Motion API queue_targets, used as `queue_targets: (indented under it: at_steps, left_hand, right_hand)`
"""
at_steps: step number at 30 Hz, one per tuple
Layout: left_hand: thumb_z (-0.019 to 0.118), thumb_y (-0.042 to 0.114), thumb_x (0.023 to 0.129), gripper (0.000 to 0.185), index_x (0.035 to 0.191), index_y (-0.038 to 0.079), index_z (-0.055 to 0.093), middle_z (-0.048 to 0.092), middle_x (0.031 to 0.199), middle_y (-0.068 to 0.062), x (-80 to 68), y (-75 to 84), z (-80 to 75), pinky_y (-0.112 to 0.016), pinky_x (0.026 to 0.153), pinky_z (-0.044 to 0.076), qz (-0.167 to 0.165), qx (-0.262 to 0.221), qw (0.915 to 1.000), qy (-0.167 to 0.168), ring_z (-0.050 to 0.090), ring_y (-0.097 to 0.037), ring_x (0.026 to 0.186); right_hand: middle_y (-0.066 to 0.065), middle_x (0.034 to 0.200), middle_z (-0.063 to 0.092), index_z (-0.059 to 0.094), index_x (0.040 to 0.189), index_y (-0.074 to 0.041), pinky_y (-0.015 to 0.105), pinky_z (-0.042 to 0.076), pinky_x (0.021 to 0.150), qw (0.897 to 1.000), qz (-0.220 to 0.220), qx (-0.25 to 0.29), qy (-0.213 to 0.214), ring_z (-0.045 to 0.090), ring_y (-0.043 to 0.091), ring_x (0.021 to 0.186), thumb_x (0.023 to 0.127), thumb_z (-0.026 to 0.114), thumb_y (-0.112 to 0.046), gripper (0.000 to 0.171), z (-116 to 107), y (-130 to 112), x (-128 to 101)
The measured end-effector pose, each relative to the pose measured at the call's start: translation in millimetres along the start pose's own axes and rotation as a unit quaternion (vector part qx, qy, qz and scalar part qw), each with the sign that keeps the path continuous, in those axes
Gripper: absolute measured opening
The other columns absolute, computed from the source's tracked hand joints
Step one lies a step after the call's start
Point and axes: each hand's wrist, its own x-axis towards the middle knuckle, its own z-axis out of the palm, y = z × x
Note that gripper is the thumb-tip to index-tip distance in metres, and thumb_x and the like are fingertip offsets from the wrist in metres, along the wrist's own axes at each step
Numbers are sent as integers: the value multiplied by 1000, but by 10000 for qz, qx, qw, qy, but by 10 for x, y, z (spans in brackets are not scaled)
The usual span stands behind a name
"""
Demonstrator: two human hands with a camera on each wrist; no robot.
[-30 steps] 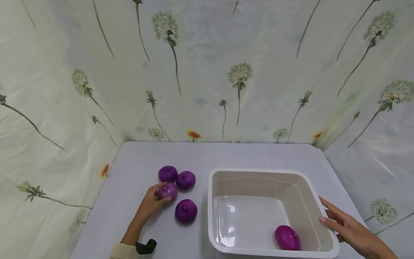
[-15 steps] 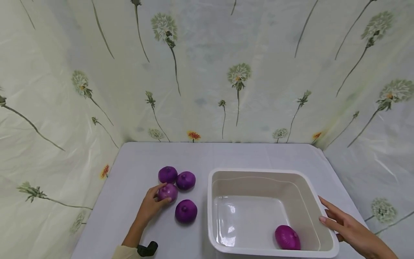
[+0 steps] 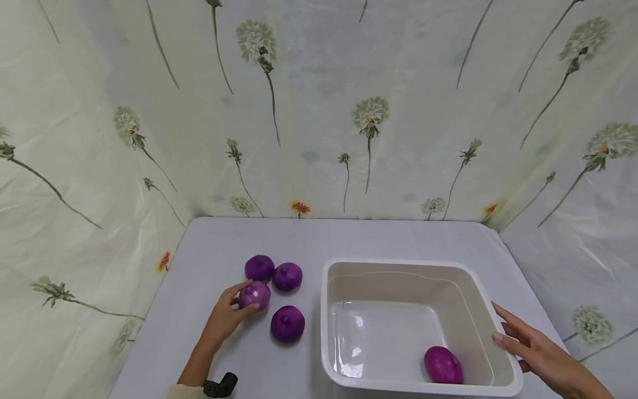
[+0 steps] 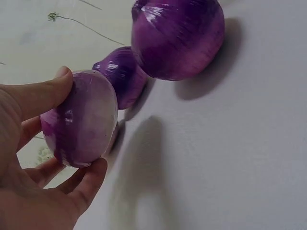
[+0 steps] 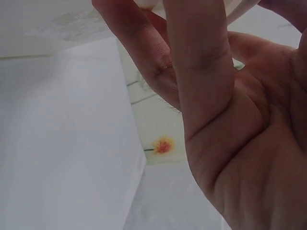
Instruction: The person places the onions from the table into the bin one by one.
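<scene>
Left hand (image 3: 225,317) curled round a red onion (image 3: 255,294) on the grey table (image 3: 209,260), amid three more onions (image 3: 287,323). Right hand (image 3: 535,351), fingers straight, resting on the white tub's (image 3: 498,316) right rim; one onion (image 3: 443,365) inside.

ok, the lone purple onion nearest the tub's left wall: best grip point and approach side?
Probably from above, fingers across the widest part of the purple onion. It sits stem nub up on the table, round and squat, with open space to its front and left. The tub wall is close on its right, so spread the grip front to back. The left hand grips a neighbouring onion in a similar way.
</scene>
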Motion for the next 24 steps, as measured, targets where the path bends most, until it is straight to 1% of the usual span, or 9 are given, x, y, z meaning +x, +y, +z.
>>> queue_targets:
  at_steps: [4, 8, 11, 15, 17, 24]
  left_hand:
    - [79, 35, 85, 64, 144, 26, 53, 41, 153, -15, -17, 80, -55, -50, 97, 52, 147, 63, 9999, -63, 49, -40, 130]
    - [80, 33, 85, 64, 143, 26, 54, 42, 151, -14, -10, 179, -105, -50, 101, 50, 423, 162, 9988, -178, 50, -38, 131]
    - [79, 33, 86, 63, 143, 26, 54, 42, 151, -14, -6, 279, -159, -49, 101, 50, 581, 161, 9978, -286, 50, -38, 131]
    - [79, 34, 86, 63, 143, 27, 53, 40, 153, -14, 2, 409, -222, -48, 96, 54, 568, -10, 9973, -457, 50, -42, 131]
    - [78, 34, 87, 63, 144, 27, 53, 38, 154, -14, 10, 468, -242, -47, 96, 54, 541, -119, 9969, -562, 49, -42, 131]
    - [78, 34, 87, 63, 144, 27, 53, 38, 154, -16, 52, 658, -275, -48, 96, 54, 699, -200, 9941, -809, 48, -46, 132]
  right_hand:
    - [-24, 126, 62, 2, 153, -56, 53, 59, 82, 10000, -36, -27, 40, 70, 24, 108, 111, 29, -19, 62, 7, 3, 3]
    - [-24, 127, 62, -1, 155, -52, 54, 59, 81, 10000, -89, -35, 21, 70, 25, 108, 111, 29, -18, 63, 8, 3, 2]
    - [-24, 128, 61, -1, 156, -51, 54, 58, 82, 10000, -97, 3, -10, 69, 24, 109, 111, 28, -18, 63, 9, -4, -3]
    - [-24, 129, 61, 2, 155, -52, 54, 58, 82, 9998, -179, 87, -70, 69, 24, 110, 111, 28, -16, 63, 11, -6, -14]
    - [-24, 130, 61, 2, 156, -51, 54, 58, 81, 9996, -272, 79, -85, 69, 24, 110, 111, 29, -15, 63, 12, -3, -18]
    - [-25, 128, 61, 3, 156, -52, 54, 58, 82, 9998, -173, 39, 39, 69, 23, 110, 111, 30, -16, 63, 29, -3, -22]
